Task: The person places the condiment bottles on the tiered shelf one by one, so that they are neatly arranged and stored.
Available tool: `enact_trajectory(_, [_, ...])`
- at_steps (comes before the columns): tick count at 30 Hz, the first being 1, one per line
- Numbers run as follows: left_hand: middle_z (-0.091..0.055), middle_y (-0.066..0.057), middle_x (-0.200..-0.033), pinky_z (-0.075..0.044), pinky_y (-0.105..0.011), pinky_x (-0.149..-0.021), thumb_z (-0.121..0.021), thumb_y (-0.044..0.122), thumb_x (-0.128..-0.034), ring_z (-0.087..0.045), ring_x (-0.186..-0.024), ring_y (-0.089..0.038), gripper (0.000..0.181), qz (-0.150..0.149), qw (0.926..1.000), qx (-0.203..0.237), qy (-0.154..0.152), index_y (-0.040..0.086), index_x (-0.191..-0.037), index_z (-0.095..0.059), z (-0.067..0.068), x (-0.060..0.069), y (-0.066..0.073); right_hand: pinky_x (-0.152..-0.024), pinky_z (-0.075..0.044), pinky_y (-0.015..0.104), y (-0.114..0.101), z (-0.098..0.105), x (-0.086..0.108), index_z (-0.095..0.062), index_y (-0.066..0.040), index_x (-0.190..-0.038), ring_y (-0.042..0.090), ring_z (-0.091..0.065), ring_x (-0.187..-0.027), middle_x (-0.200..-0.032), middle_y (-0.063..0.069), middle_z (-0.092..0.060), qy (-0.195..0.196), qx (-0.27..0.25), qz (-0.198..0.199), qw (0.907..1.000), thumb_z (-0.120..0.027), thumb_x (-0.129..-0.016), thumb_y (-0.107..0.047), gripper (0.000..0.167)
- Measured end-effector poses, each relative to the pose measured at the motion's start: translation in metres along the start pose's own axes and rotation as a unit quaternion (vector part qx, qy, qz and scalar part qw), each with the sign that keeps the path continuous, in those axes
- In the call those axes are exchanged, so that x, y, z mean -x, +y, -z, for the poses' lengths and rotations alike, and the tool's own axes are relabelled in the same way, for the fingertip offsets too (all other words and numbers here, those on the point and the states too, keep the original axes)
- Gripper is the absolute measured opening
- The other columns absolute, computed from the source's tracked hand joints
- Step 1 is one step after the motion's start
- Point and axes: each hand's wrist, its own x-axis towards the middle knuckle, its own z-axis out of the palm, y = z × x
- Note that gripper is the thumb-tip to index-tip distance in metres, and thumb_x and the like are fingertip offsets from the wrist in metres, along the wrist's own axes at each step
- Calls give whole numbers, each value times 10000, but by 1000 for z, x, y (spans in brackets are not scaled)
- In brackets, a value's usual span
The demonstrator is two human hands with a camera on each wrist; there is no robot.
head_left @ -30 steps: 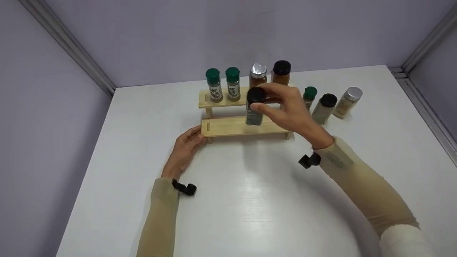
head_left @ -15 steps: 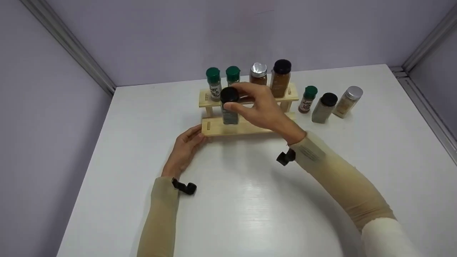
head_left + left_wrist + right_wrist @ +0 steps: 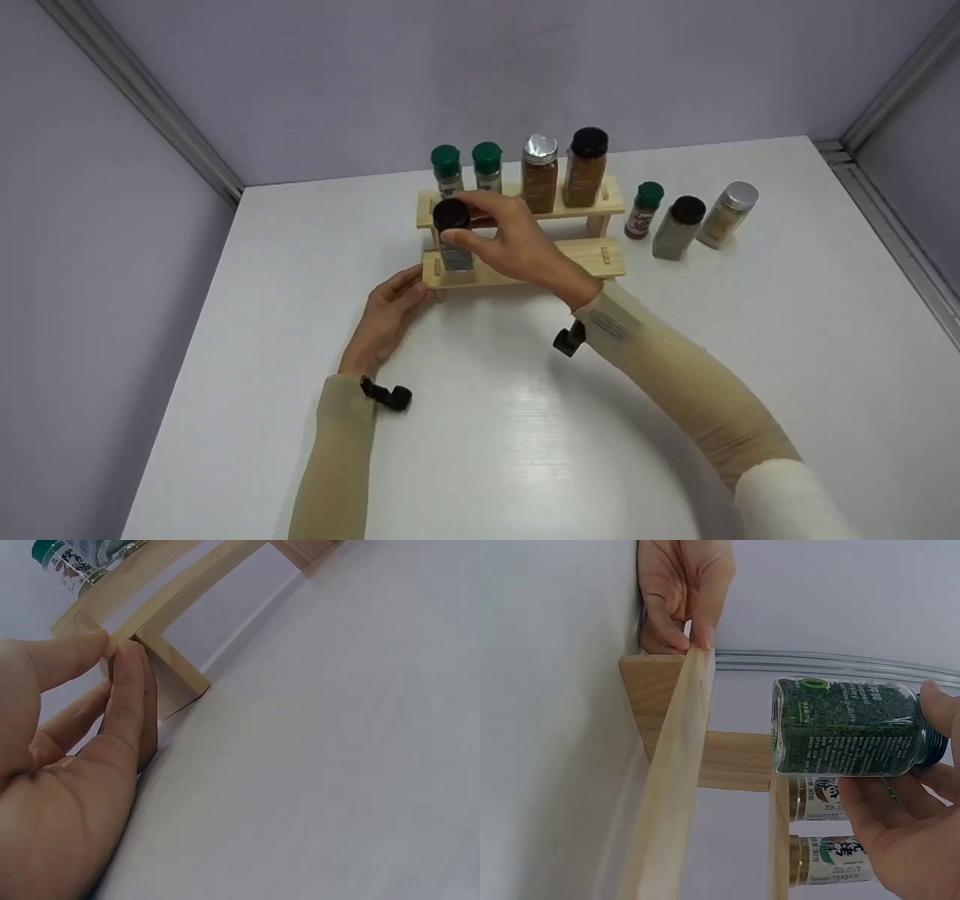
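The right hand point(image 3: 517, 240) holds a square glass jar point(image 3: 457, 257) by its black cap, over the left end of the wooden rack's lower shelf point(image 3: 570, 260). Dark green flakes fill the jar point(image 3: 847, 727) in the right wrist view, where its base is apart from the lower shelf point(image 3: 679, 757) and the right hand point(image 3: 919, 832) grips the cap end. The left hand point(image 3: 384, 319) pinches the left end of the lower shelf; in the left wrist view the thumb and fingers of the left hand point(image 3: 82, 727) touch the rack's corner point(image 3: 124, 636).
On the upper shelf point(image 3: 559, 215) stand two green-capped bottles point(image 3: 489, 180), a silver-capped jar point(image 3: 539, 180) and a black-capped jar point(image 3: 585, 176). Right of the rack are a small green-capped bottle point(image 3: 641, 215), a black-capped jar point(image 3: 675, 232) and a silver-capped jar point(image 3: 726, 217). A wall stands behind.
The right hand has carried the black-capped jar leftward along the lower shelf, from near its middle to its left end. The left hand has stayed on the rack.
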Motion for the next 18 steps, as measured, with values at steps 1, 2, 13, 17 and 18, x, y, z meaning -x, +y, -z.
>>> enact_trajectory(1, [-547,-150,-1543,-508,-316,-1189,-644,120,-1085,-563,-1395,-231,493,2,10000,-37,-9,35,-1556,-523,0,0,0,-1030,-615,300,2,-2,0,-693,-35,-1357,196,-730,-1125,-1239,108,-731,-14,0,-30,10000,-784,-1007,-215,404])
enact_trajectory(2, [-544,-148,-1546,-508,-316,-1190,-643,120,-1085,-560,-1397,-229,495,9,10000,-45,-10,37,-1557,-522,1,0,0,-1033,-614,300,5,-4,1,-689,-34,-1360,199,-728,-1130,-1243,109,-729,-27,5,-58,10000,-783,-1007,-214,407])
enact_trajectory(13, [-529,-182,-1520,-512,-317,-1185,-604,64,-1097,-565,-1375,-237,487,2,10000,92,-18,-8,-1564,-488,2,0,-1,-1063,-609,342,25,-17,7,-657,-44,-1426,219,-699,-1202,-1327,123,-700,-146,20,-453,9989,-765,-1020,-232,460])
enact_trajectory(17, [-534,-179,-1510,-521,-316,-1176,-595,61,-1100,-575,-1366,-235,476,-25,9999,140,-65,-10,-1559,-490,1,-1,-1,-1060,-607,315,28,-18,7,-641,-33,-1440,217,-693,-1209,-1343,133,-687,-181,-96,-513,9985,-761,-1024,-235,478])
enact_trajectory(18, [-539,-177,-1508,-524,-316,-1172,-596,63,-1100,-578,-1364,-234,474,-29,9999,132,-60,-7,-1557,-494,0,-1,0,-1061,-606,309,28,-19,7,-638,-30,-1441,217,-694,-1211,-1344,135,-687,-174,-104,-505,9985,-761,-1024,-233,480])
